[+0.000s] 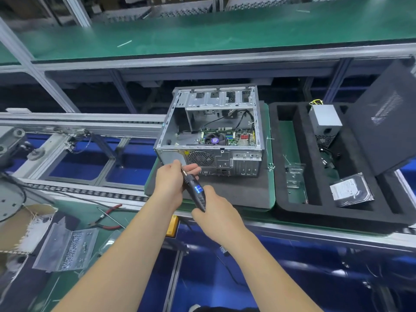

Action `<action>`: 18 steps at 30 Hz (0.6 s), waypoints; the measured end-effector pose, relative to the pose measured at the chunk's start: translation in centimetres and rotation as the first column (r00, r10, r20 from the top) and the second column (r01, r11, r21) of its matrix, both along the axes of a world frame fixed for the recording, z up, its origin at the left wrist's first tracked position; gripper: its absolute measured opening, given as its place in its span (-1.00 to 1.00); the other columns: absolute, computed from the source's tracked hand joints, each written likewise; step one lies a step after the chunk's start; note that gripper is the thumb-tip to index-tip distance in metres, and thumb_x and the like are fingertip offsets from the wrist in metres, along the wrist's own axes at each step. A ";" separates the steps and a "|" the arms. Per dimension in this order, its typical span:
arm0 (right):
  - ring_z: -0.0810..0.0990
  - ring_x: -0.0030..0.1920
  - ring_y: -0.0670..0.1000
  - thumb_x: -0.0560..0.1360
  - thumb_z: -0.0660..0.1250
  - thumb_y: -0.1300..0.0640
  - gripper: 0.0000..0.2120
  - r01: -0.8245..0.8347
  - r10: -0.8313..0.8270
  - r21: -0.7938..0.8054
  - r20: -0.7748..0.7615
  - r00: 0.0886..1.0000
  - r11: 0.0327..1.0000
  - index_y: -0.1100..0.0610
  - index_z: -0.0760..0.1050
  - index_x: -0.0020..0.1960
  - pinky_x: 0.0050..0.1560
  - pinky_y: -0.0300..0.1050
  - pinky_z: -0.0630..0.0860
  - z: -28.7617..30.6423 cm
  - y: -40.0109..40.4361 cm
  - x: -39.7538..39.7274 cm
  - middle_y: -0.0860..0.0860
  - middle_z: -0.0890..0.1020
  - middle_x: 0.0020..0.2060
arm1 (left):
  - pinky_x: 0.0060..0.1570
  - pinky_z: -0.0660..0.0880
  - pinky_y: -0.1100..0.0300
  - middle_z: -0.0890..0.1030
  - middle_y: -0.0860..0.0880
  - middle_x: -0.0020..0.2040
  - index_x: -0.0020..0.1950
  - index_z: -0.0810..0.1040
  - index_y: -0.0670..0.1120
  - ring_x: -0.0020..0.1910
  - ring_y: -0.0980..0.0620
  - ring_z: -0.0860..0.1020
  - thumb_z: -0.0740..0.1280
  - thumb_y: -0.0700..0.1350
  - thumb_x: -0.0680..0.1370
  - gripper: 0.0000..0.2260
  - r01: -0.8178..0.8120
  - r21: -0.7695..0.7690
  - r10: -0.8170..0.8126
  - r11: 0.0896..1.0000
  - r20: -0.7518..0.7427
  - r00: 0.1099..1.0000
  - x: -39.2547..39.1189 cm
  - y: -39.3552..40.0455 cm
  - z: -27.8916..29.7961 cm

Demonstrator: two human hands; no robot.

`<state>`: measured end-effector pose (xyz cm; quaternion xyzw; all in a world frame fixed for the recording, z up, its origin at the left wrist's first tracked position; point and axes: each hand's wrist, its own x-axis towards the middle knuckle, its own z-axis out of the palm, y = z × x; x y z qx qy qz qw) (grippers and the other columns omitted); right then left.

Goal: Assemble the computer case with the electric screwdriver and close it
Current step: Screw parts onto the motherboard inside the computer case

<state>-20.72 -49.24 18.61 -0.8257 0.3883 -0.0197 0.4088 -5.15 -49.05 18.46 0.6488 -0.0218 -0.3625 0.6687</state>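
An open grey computer case (171, 129) lies on a dark foam mat (236, 190), its motherboard (227, 137) showing inside. In front of its rear panel I hold a black electric screwdriver (196, 191) with a lit blue display, tilted with its bit up and to the left. My right hand (216, 210) grips its lower body. My left hand (173, 181) pinches the bit at the tip. The black side panel (387, 122) leans upright at the far right.
A black foam tray (290, 212) to the right holds a power supply (324, 122), a hard drive (350, 190) and a small plastic bag (293, 174). Red-handled pliers (108, 218) and a bag of screws (72, 251) lie at the left. A conveyor frame runs behind.
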 end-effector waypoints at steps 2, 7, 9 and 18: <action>0.51 -0.22 0.07 0.59 0.28 0.02 -0.70 -0.003 0.003 0.002 0.008 1.000 1.000 0.01 0.25 0.23 -0.37 -0.07 0.33 0.1 -0.2 -0.2 0.03 0.54 -0.05 | -0.05 0.68 0.00 0.74 -0.18 -0.10 0.20 0.46 -0.28 -0.09 -0.13 0.74 0.07 -0.16 0.71 -0.75 0.024 0.011 -0.024 1.000 0.022 0.999 -0.2 -0.2 0.3; 0.55 -0.15 0.11 0.59 0.29 0.02 -0.67 -0.002 0.002 0.014 0.033 0.999 1.000 0.01 0.26 0.28 -0.36 -0.09 0.35 0.6 -0.6 -0.5 0.05 0.55 0.02 | -0.20 0.68 0.09 0.74 -0.20 -0.08 0.30 0.42 -0.30 -0.07 -0.13 0.74 0.04 -0.15 0.73 -0.70 0.053 0.009 -0.053 0.999 0.025 0.998 -0.4 -0.5 1.0; 0.54 -0.15 0.09 0.60 0.29 0.02 -0.67 -0.007 0.006 0.020 0.037 0.999 1.000 0.01 0.25 0.29 -0.37 -0.12 0.33 0.6 -0.6 -0.6 0.06 0.56 0.06 | -0.14 0.68 0.05 0.74 -0.17 -0.11 0.28 0.42 -0.26 -0.07 -0.12 0.74 0.04 -0.12 0.74 -0.73 0.058 0.022 -0.060 0.998 0.059 0.996 -0.5 -0.5 1.1; 0.54 -0.17 0.08 0.60 0.30 0.02 -0.67 -0.018 0.018 0.007 0.039 0.999 1.000 0.02 0.25 0.29 -0.36 -0.12 0.37 0.2 -0.6 -0.6 0.06 0.55 0.03 | -0.26 0.67 0.09 0.74 -0.17 -0.13 0.27 0.40 -0.25 -0.11 -0.12 0.74 0.08 -0.10 0.74 -0.74 -0.004 0.016 0.004 1.000 -0.015 1.000 -0.6 -0.9 0.8</action>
